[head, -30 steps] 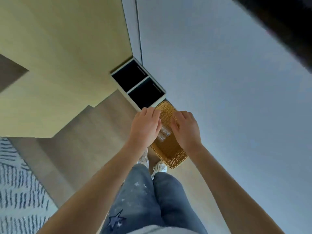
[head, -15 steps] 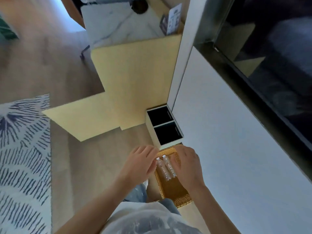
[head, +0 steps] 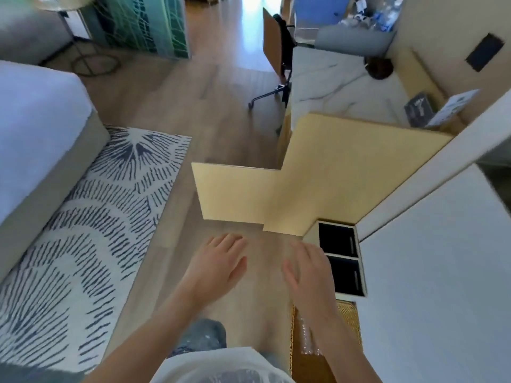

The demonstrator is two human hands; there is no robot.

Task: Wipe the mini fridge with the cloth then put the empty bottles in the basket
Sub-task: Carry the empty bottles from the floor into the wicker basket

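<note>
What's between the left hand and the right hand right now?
Nothing held: only bare wood floor shows between the open left hand and right hand, in the head view.

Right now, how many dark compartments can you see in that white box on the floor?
2. The far compartment and the near compartment sit one behind the other in the white box, just beyond the wicker basket.

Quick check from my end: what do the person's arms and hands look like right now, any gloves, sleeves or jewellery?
Left hand and right hand are bare: no gloves, rings or watch visible. Both forearms are uncovered up to the frame's bottom edge, so no sleeves show.
</note>
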